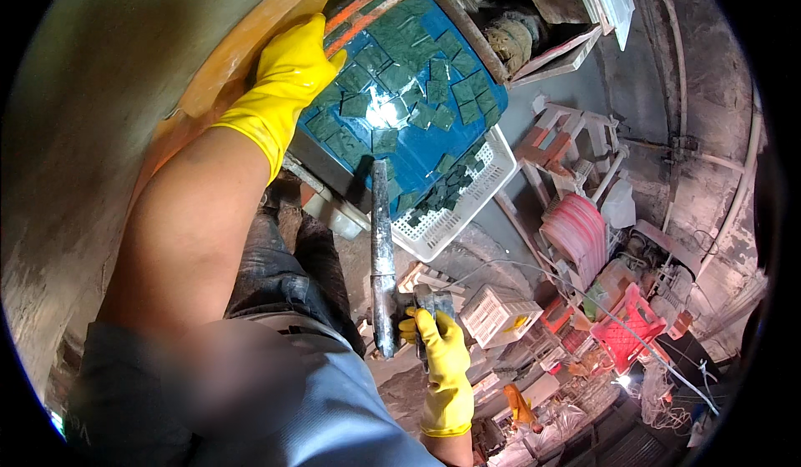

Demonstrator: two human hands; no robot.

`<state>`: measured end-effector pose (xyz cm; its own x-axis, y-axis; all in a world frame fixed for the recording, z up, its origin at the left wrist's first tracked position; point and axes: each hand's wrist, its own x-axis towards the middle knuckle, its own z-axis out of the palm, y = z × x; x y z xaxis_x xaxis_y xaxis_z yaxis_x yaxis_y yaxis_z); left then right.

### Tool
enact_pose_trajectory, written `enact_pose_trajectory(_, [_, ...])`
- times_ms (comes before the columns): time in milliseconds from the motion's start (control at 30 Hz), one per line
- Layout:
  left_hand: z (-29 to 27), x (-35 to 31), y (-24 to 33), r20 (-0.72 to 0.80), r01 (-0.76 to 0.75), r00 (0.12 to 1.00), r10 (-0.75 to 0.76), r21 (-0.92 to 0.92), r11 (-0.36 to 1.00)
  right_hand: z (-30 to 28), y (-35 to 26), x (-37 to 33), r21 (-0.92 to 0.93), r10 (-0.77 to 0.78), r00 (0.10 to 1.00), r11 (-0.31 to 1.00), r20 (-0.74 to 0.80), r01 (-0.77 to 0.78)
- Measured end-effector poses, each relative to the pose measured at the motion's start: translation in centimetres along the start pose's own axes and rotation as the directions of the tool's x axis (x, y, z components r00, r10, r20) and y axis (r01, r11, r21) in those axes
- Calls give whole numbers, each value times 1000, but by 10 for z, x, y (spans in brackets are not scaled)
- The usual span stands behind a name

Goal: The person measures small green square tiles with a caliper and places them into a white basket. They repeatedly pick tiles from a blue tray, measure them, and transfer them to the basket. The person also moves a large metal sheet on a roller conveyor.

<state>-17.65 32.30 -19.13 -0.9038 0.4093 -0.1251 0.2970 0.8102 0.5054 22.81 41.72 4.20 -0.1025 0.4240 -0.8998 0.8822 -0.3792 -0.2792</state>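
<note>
My left hand (294, 65), in a yellow rubber glove, is closed at the lower end of an orange metal bar (367, 18); the fingertips are partly hidden. Low at the centre, my right hand (444, 352), also yellow-gloved, grips the dark handle of a tool (423, 338). Beside that handle, a long grey metal tube (382, 258) with worn, stained sides points up toward a blue surface (346, 160). I cannot tell how the tube and handle join. Many dark green square tiles (405, 42) lie over the blue surface, which has a bright reflection.
A white plastic basket (494, 171) with dark tile pieces sits against the blue surface. An orange-brown panel (221, 58) borders the wall at left. Further right are a cream crate (501, 315), a red crate (627, 327), a pinkish hose coil (576, 233) and a trailing cable (601, 317).
</note>
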Motion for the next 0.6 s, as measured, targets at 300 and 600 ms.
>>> enact_pose_trajectory(300, [-2, 0, 1, -10, 14, 1000, -13, 28, 1000, -4, -10, 2, 32, 17, 1000, 999, -7, -17])
enact_pose_trajectory(600, [-3, 2, 1, 12, 31, 999, -31, 26, 999, -8, -1, 4, -11, 9, 1000, 1000, 2, -9])
